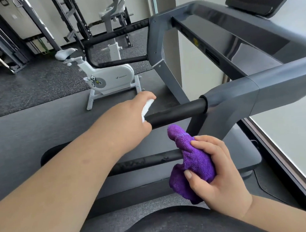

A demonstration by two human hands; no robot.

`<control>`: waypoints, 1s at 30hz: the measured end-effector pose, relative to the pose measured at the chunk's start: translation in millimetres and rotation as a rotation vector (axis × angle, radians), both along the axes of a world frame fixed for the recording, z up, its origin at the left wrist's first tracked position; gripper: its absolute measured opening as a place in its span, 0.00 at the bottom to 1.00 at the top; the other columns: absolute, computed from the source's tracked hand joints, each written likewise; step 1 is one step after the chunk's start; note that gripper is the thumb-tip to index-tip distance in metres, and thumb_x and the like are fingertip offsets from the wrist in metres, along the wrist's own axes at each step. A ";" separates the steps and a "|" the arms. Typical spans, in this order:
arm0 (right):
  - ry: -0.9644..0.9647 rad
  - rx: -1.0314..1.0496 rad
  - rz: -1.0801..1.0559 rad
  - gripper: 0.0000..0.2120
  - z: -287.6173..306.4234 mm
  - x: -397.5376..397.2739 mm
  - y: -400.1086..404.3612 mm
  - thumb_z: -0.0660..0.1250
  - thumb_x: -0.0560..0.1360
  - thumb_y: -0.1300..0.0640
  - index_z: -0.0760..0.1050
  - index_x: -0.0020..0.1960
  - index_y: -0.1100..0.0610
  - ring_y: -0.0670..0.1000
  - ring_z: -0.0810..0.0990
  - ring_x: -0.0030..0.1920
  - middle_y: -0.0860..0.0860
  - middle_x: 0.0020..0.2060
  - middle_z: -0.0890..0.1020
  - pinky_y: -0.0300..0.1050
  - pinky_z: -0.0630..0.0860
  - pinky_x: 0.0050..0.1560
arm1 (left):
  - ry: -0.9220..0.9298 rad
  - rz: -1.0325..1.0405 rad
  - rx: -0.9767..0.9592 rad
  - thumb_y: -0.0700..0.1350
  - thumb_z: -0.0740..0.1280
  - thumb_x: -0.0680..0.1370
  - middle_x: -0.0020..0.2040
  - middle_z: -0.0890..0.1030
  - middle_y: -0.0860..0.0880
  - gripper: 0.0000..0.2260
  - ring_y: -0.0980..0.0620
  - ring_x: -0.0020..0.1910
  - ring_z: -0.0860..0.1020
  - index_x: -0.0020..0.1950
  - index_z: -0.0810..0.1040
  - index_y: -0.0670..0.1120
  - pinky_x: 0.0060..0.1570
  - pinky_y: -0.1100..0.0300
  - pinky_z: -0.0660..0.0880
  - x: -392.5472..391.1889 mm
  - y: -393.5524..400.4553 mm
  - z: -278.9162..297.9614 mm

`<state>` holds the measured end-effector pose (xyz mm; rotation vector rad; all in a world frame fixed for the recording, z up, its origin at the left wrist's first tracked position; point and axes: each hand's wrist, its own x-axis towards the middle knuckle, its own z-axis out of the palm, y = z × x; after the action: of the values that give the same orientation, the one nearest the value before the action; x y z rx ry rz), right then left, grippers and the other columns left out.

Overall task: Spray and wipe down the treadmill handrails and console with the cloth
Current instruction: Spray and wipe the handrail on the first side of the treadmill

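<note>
Hiding most of a white spray bottle (148, 108) inside its grip, the left hand (130, 121) is curling round it at mid-frame, so the nozzle is not showing. The black foam handrail (177, 114) is running from the hand toward the right, rising slightly into the grey frame. At lower right the right hand (217, 173) is clutching a bunched purple cloth (192, 160), apart from the rail.

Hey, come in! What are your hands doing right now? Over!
Left hand grips white spray bottle at black handrail. Right hand holds bunched purple cloth, off the rail. Nothing blocking.
</note>
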<state>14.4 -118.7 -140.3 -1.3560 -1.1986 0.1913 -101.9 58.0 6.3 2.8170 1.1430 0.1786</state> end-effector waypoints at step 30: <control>-0.159 -0.004 0.269 0.26 4.2 -45.3 69.7 0.66 0.75 0.37 0.71 0.64 0.54 0.49 0.70 0.69 0.55 0.62 0.73 0.40 0.63 0.72 | -0.089 0.682 -0.172 0.46 0.64 0.75 0.47 0.76 0.54 0.21 0.54 0.39 0.76 0.65 0.64 0.63 0.35 0.58 0.70 -215.6 45.5 -20.7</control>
<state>-31.0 -49.0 -136.1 -1.2274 -1.5153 0.2811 -317.5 103.5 -14.4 2.1470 1.9374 0.2331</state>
